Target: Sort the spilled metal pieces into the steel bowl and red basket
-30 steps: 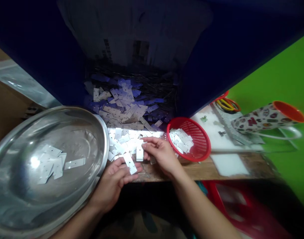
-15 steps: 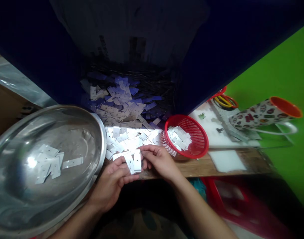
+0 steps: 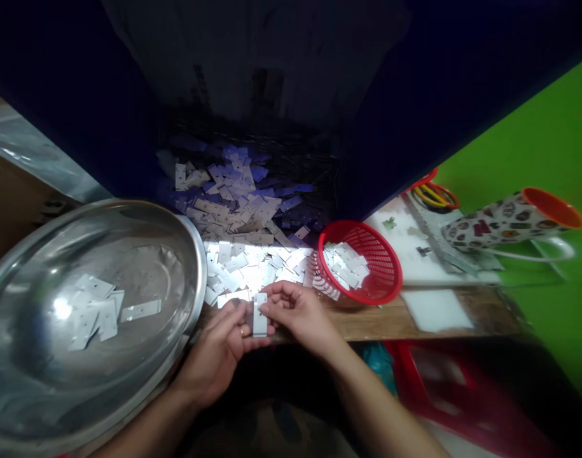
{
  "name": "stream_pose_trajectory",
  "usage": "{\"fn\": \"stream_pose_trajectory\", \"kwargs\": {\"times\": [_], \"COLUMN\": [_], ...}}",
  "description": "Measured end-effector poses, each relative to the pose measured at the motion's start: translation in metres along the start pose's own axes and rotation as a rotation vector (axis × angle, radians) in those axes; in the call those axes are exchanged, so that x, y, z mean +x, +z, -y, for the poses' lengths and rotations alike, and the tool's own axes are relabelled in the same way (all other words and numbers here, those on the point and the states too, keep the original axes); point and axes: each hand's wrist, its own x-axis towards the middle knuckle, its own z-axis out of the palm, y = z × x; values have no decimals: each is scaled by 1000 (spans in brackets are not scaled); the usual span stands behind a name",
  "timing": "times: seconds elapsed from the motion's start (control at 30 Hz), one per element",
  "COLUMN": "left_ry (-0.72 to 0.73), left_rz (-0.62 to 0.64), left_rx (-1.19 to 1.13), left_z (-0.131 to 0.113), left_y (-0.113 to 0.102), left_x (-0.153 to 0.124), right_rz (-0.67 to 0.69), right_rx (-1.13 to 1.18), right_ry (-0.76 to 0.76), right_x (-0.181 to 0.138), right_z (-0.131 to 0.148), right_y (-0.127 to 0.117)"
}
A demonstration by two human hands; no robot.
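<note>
My left hand (image 3: 219, 350) is half curled, palm up, around small flat metal plates at the table's front edge. A ring shows on one of its fingers. My right hand (image 3: 304, 317) pinches the top metal plate (image 3: 260, 326) between thumb and fingers; the plate is pale, oblong and has a small hole. How many plates lie under it I cannot tell. Just beyond my hands spreads a heap of similar plates (image 3: 238, 216), bright in front and dim blue behind. To the right, a red plastic basket (image 3: 394, 273) holds several more.
A big steel basin (image 3: 199, 254) at left has several plates in its bottom. Dark blue panels (image 3: 395, 114) enclose the heap. On the right are a white slab (image 3: 436, 310), a patterned mug (image 3: 500, 226) lying tilted, and coloured rings (image 3: 436, 196). A red stool-like object (image 3: 415, 381) stands below.
The two fanned plates in my hands now look lined up as one. My right thumb has moved onto the top plate. The heap, basin and basket look the same.
</note>
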Motion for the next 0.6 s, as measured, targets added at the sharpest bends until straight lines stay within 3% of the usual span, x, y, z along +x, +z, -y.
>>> {"fn": "stream_pose_trajectory", "kwargs": {"times": [0.3,0.6], "left_ry": [-232,-270], "left_rz": [304,345], "left_rx": [-147,-151], "left_z": [-6,-2], "left_y": [-4,-6], "left_x": [7,10], "right_rz": [-35,-80], "right_rx": [10,-183], "right_ry": [-91,-87], "right_x": [-21,-24], "right_z": [18,15], "right_y": [-8,-10]}}
